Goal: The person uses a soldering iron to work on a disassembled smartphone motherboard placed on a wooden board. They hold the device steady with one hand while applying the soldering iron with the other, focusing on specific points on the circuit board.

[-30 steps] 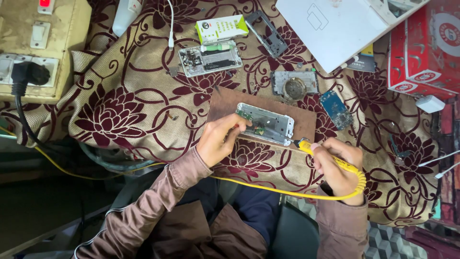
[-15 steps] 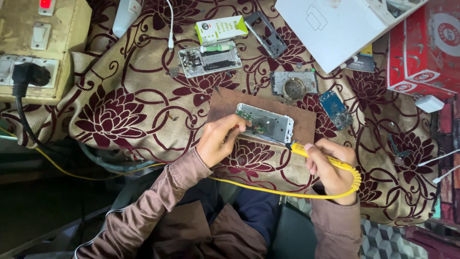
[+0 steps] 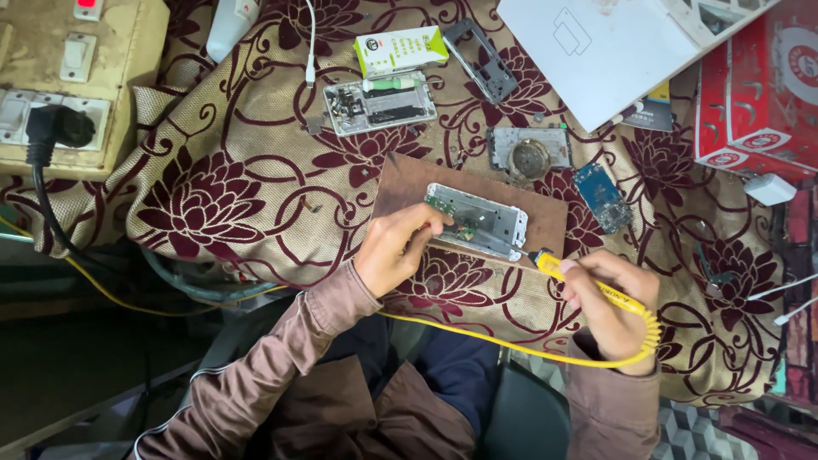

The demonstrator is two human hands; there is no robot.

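Below, the scene is set out from largest to smallest.
Cloth: a beige cloth (image 3: 213,196) with dark red flowers is spread over the work surface.
Board: a brown board (image 3: 400,183) is laid on the cloth, under the opened phone.
Opened phone: a silver opened phone (image 3: 477,220) with exposed parts is seen lying flat on the board, between both hands.
Left hand: the left hand (image 3: 394,249) is pressed on the phone's near-left end, fingers curled.
Right hand: the right hand (image 3: 607,300) is closed around a yellow soldering iron (image 3: 573,277).
Iron tip: it is held just beside the phone's right corner.
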